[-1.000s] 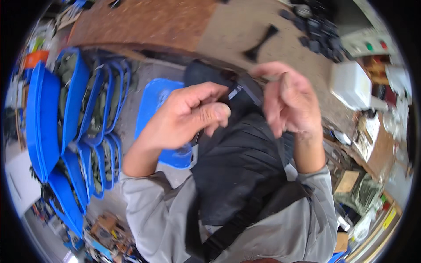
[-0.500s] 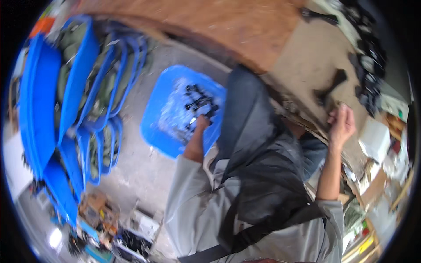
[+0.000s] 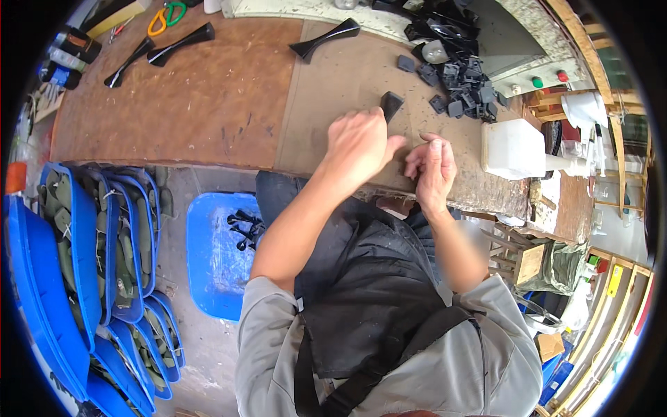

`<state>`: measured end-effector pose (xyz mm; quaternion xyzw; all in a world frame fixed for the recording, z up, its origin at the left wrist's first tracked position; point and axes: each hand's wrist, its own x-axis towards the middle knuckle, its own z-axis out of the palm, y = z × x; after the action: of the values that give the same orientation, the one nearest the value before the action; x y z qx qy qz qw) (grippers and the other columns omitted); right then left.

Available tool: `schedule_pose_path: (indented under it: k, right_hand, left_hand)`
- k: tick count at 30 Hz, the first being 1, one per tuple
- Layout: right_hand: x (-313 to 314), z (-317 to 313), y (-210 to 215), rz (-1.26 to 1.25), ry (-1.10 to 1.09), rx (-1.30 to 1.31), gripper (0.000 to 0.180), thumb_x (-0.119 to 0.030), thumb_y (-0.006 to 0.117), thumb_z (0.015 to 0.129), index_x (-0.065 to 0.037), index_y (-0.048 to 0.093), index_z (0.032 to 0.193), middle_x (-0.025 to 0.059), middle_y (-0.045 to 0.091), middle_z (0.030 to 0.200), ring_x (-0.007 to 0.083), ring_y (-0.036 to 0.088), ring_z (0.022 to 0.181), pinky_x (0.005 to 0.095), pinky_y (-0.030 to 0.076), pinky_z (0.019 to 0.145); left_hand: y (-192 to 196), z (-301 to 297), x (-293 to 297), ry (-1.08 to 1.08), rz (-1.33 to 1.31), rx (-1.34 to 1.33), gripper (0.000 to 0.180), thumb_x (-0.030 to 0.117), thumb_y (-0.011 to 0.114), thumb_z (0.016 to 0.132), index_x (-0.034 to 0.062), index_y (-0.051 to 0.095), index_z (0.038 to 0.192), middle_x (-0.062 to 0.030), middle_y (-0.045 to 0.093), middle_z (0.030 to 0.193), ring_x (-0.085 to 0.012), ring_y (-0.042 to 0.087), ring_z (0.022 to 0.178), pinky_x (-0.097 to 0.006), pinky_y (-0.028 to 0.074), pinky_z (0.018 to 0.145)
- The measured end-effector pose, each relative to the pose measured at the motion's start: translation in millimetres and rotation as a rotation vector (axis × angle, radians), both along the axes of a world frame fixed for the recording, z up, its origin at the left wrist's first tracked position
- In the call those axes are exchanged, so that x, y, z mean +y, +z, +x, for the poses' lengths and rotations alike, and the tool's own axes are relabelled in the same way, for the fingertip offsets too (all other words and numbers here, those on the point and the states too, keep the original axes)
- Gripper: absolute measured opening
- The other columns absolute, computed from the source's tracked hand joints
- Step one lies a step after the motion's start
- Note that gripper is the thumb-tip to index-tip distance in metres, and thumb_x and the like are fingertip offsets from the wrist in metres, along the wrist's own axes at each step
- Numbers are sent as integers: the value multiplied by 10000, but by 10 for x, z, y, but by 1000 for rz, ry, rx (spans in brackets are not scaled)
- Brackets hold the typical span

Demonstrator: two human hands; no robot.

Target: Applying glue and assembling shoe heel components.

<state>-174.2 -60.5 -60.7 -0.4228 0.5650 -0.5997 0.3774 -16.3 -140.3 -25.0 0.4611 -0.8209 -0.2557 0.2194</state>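
Note:
Over the brown sheet on the workbench (image 3: pixel 174 97), my left hand (image 3: pixel 358 142) is curled with its back up. A black bow-shaped plastic piece (image 3: pixel 392 104) sticks out past its knuckles, the rest covered by the hand. Just to the right, my right hand (image 3: pixel 434 167) has its fingers bent and its thumb against them; anything between them is too small to make out. Another black bow-shaped piece (image 3: pixel 324 40) lies farther back, and two more lie at the far left of the bench. Below the bench edge, several black pieces (image 3: pixel 244 229) rest in a blue tub (image 3: pixel 201 278).
Small black square parts (image 3: pixel 465 87) are heaped at the back right, near a white plastic container (image 3: pixel 514 149). Scissors with orange and green handles (image 3: pixel 167 17) lie at the far left. Blue bins (image 3: pixel 83 243) of dark green pieces are stacked left on the floor.
My left hand has come up out of the blue tub to the black piece on the bench. My right hand stays above the bench near it. The view has turned toward the bench.

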Motion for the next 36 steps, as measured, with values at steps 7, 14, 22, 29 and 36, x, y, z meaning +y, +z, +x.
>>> schedule_pose_path:
  k: [7,14,22,29,36]
  right_hand:
    - [15,-310,547,150,369,-544,508,-386,434,1019,9,420,1339,136,615,986,148,585,606,239,457,516]
    - [94,-212,945,39,1038,-664,503,-324,511,992,114,490,1238,170,645,781,216,649,552,280,534,477]
    - [323,75,1249,16,923,-557,405,-277,464,1021,82,518,1200,131,631,722,193,640,517,273,537,454]
    - [222,300,1314,286,897,-640,415,-343,469,1015,54,560,1092,109,611,671,150,591,445,252,486,371]
    - [147,510,1303,376,929,-622,463,-409,468,1004,43,566,1019,121,608,679,155,577,433,243,449,334]
  left_hand:
    - [379,194,460,-110,-149,259,270,190,684,848,-11,615,1015,-177,628,861,-356,622,765,-424,478,643]
    - [840,451,881,-190,-649,104,380,240,713,817,-59,616,1031,-77,555,790,-181,553,623,-306,444,565]
    - [964,584,1034,-155,-612,107,359,236,684,863,-84,618,1012,-120,605,799,-228,576,594,-320,451,517]
    - [912,700,1190,-27,26,551,275,200,641,923,-59,618,1015,-102,620,752,-192,591,606,-289,458,547]
    - [953,965,1287,-31,841,989,307,253,557,988,-50,598,1013,-20,588,718,-70,523,588,-220,422,529]
